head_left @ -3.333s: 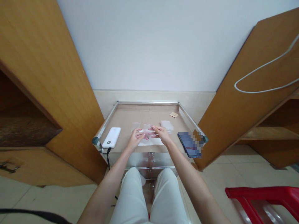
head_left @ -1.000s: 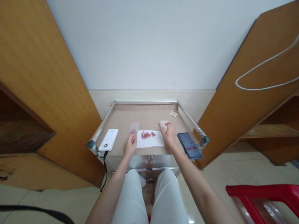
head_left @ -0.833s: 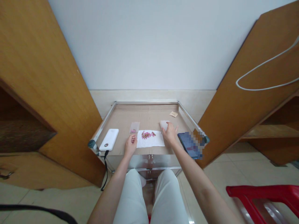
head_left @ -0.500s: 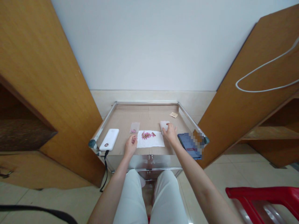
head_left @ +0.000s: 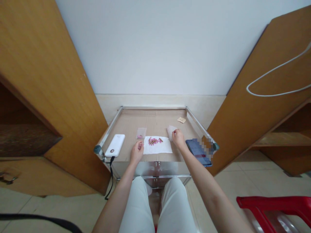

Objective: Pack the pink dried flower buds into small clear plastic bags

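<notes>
A: Starting at your far left, what do you have in front of you?

B: You have a white power bank, by the look of it, with a black cable at its near end.

A: And your left hand?

B: It rests with fingers loosely curled, just on the near side of a small clear bag that lies flat with a few pink bits in it. Nothing shows in your fingers, but I cannot tell whether something small is tucked there.

A: What sits in the middle?

B: A white sheet, with a loose heap of pink pieces on its far half, apart from both your hands.

A: Then your right side?

B: Your right hand is at the stack of clear bags, thumb and forefinger drawn together over its right side. I cannot tell whether you have a layer pinched. Past it are a tan card, farther back, and a phone, nearer you.

A: Which step is this?

B: Working at the stack, I judge. Your next move probably calls for a light fingertip pinch on a single layer, since thin plastic may cling.
</notes>
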Available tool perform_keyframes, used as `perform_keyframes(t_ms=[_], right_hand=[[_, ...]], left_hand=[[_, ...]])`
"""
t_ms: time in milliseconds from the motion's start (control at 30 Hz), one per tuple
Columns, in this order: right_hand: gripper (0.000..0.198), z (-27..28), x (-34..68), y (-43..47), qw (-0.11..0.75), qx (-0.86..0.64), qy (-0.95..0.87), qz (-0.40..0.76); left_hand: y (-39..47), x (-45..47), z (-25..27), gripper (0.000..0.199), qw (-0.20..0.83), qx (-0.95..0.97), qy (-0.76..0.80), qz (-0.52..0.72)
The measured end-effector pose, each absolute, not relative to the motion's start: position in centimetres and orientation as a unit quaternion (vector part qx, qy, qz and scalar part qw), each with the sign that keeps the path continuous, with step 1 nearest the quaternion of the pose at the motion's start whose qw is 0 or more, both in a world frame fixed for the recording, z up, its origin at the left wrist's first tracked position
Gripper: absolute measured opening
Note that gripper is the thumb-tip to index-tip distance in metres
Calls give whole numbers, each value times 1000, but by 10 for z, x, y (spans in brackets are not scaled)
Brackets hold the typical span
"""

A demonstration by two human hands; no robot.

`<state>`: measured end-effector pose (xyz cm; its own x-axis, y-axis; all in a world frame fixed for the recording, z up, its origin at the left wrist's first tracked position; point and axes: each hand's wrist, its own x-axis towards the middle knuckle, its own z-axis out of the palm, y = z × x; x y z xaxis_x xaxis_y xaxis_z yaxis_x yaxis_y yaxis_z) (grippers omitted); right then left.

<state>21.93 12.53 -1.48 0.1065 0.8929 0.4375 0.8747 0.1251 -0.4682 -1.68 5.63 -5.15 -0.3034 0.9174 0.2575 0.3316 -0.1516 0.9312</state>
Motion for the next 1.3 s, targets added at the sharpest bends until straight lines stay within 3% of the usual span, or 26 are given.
perform_keyframes(t_ms=[167, 333, 600, 800, 1000, 1300], right_hand=[[22, -10, 219, 126, 365, -668, -649, 0], [22, 7, 222, 123, 465, -689, -556, -9], [20, 40, 220, 113, 639, -655, -400, 51], [26, 39, 196, 102, 740, -551, -348, 169], [32, 29, 173, 89, 764, -482, -337, 266], [32, 27, 181, 88, 759, -470, -342, 293]], left_hand=[[56, -17, -50, 18, 268, 522, 602, 542], [56, -17, -50, 18, 272, 515, 601, 547], [56, -17, -53, 18, 269, 517, 597, 551], [60, -19, -57, 20, 282, 502, 587, 569], [62, -20, -55, 21, 304, 477, 575, 591], [62, -17, -53, 21, 340, 455, 552, 611]])
